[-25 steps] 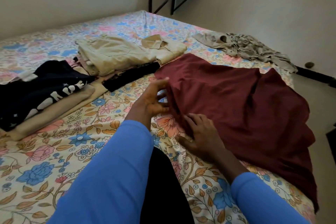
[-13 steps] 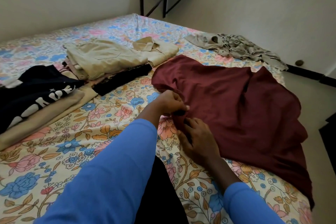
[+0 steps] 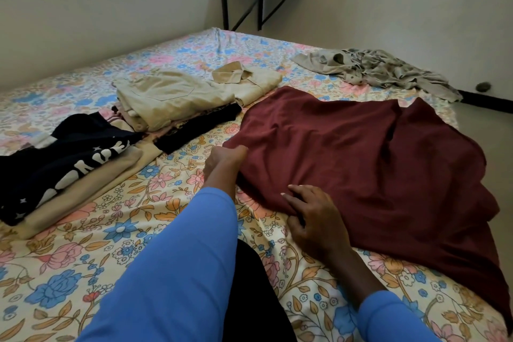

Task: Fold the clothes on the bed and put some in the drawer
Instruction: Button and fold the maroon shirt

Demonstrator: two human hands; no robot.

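From the head camera: a maroon garment (image 3: 361, 153) lies spread across the right side of the floral bed (image 3: 83, 258), wrinkled and unfolded, with its right edge draping off. The left hand (image 3: 224, 161) grips its near-left corner and the right hand (image 3: 313, 216) pinches the near hem, seemingly to stretch that edge for a fold.

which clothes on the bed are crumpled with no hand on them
The grey shirt at the far right of the bed: it lies bunched; the beige stack and black stack are folded, the maroon cloth is held.
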